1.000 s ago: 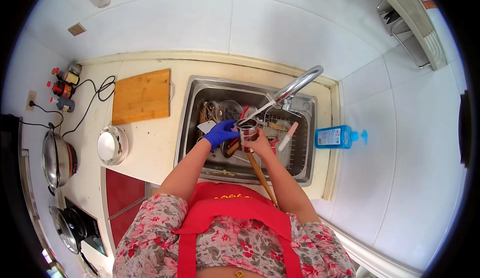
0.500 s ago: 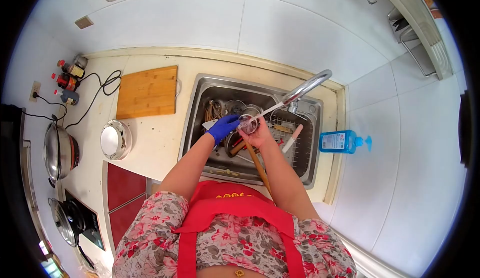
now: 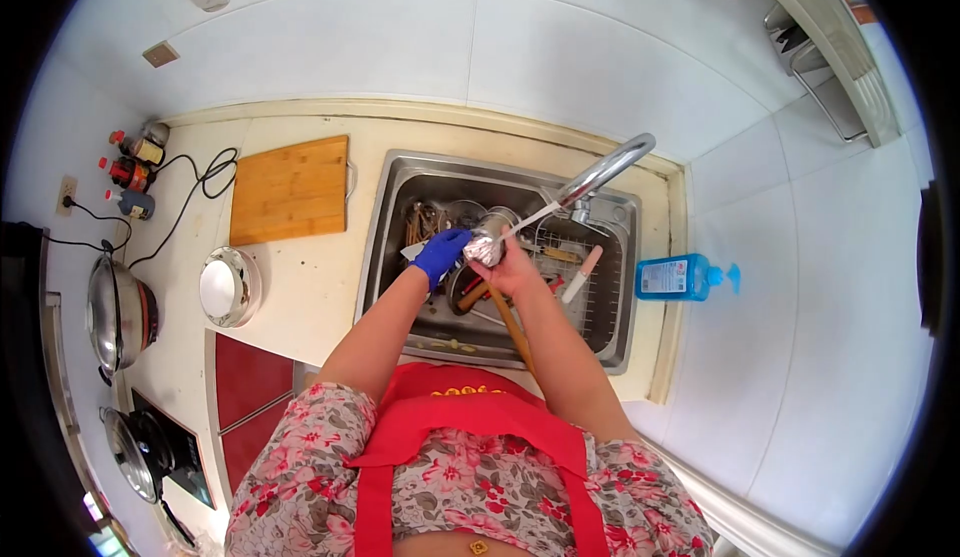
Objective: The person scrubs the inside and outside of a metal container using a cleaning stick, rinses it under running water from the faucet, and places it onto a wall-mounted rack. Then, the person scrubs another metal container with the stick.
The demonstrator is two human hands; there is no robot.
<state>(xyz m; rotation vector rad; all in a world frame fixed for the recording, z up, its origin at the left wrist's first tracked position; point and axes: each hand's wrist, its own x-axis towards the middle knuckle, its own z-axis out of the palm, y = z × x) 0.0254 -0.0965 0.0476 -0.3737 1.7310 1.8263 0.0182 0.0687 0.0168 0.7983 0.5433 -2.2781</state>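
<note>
Over the sink (image 3: 375, 247), both hands hold a shiny glass cup (image 3: 484, 250) in the stream of the faucet (image 3: 605, 169). My left hand (image 3: 440, 255), in a blue glove, closes on the cup's left side. On its right and underside are the curled fingers of my bare right hand (image 3: 510, 269). Water splashes over the cup and blurs its outline. Just behind it stands a metallic-looking cup (image 3: 497, 220). Below my hands a long wooden handle (image 3: 511, 329) leans across the sink's front edge, its far end partly hidden.
Inside the sink are a wire rack (image 3: 600, 302), a knife with a pale pink handle (image 3: 583, 274) and chopsticks (image 3: 420, 222). A blue soap bottle (image 3: 672, 279) stands to the right. Leftward are a cutting board (image 3: 290, 192), a stack of bowls (image 3: 229, 287) and a steel pot (image 3: 118, 312).
The cup has tipped in my hands: its round open mouth faced up before and now its shiny, wet side shows. Both hands have shifted slightly left; the water still runs.
</note>
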